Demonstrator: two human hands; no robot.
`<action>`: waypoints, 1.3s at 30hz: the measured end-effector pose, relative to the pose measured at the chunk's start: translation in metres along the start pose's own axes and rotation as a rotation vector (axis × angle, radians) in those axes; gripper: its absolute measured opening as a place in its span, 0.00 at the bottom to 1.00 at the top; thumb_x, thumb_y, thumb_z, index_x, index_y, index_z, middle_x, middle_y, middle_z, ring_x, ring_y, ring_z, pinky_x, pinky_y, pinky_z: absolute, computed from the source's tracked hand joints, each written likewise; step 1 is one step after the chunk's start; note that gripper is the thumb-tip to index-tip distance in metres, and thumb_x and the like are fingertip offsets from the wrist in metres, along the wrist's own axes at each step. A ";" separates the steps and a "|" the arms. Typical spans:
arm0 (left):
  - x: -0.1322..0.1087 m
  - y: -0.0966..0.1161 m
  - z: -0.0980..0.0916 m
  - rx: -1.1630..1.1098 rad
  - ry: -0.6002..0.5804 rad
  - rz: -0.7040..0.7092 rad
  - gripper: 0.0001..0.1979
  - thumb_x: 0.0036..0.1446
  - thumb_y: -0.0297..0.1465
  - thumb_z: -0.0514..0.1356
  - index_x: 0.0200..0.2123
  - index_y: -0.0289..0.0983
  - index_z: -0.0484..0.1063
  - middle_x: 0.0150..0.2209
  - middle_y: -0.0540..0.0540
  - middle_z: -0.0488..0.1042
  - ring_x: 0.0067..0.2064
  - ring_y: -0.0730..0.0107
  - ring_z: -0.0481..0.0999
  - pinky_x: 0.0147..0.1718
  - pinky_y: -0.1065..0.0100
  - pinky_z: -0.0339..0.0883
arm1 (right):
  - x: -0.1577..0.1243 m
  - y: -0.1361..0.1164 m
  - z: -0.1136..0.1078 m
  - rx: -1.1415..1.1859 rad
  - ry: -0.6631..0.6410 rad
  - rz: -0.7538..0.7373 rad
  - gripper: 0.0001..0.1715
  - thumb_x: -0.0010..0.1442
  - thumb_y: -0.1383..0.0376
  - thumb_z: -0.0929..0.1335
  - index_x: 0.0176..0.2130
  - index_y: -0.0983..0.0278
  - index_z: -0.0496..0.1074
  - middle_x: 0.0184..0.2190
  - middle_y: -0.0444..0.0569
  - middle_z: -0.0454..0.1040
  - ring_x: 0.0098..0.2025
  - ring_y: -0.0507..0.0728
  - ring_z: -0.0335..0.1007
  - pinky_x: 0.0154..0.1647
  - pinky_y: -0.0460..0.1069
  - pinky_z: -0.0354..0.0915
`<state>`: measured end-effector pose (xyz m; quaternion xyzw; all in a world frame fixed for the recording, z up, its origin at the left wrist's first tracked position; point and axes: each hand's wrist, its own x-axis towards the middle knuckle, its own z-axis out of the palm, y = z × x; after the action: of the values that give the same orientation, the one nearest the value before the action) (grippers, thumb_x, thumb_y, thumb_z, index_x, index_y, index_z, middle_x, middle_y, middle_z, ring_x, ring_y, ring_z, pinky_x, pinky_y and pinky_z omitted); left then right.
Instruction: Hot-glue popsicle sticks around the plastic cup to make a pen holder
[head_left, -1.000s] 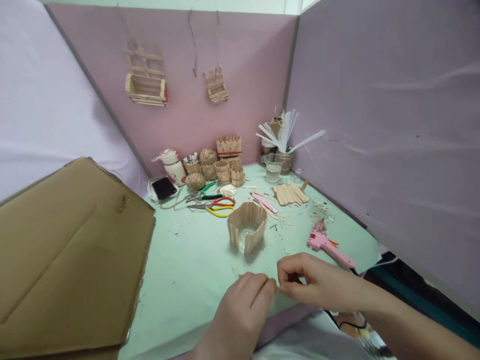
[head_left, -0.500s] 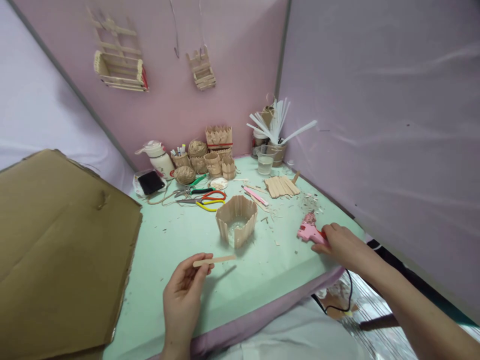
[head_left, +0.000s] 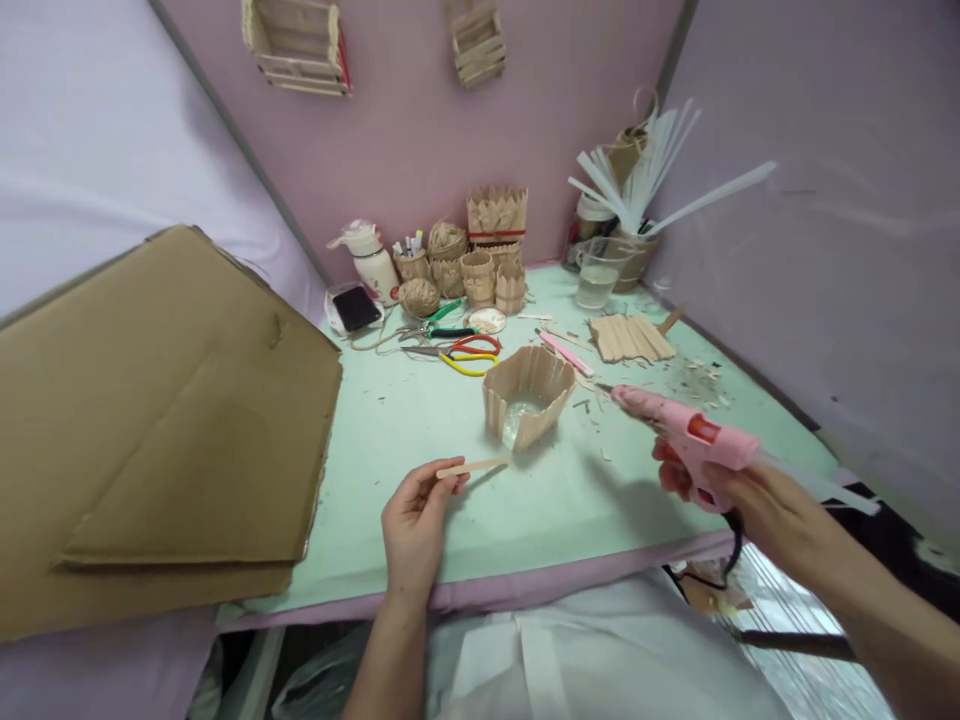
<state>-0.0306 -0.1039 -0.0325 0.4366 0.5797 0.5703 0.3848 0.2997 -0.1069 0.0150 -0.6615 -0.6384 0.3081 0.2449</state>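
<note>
Between thumb and fingers, my left hand pinches a flat wooden craft stick, held low over the table and pointing right. Just beyond the stick's tip stands an open container walled with upright wooden sticks; its base looks clear and shiny, and its near side dips low. My right hand grips a pink hot glue gun by the handle, raised above the table. Its nozzle points left toward the container without touching it. A clear glue stick juts from the gun's back.
Cardboard sheets cover the left side. Behind the container lie red-and-yellow-handled scissors, pliers and a pink craft knife. A panel of joined sticks and a cup of water are at back right. Twine balls sit behind.
My right hand has lifted the glue gun off the table and turned its nozzle leftward. The left hand still pinches the craft stick. The view has tilted down and shifted left.
</note>
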 end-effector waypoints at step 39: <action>-0.002 -0.019 -0.021 0.295 -0.035 0.304 0.05 0.57 0.30 0.66 0.38 0.42 0.82 0.39 0.48 0.76 0.41 0.71 0.76 0.41 0.71 0.70 | -0.004 -0.070 0.100 0.276 -0.311 -0.245 0.33 0.68 0.43 0.55 0.27 0.61 0.67 0.23 0.44 0.65 0.27 0.54 0.60 0.30 0.48 0.63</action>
<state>-0.0510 -0.1124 -0.0503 0.5804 0.5774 0.5232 0.2365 0.1796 -0.1133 -0.0036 -0.4843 -0.6957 0.4584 0.2672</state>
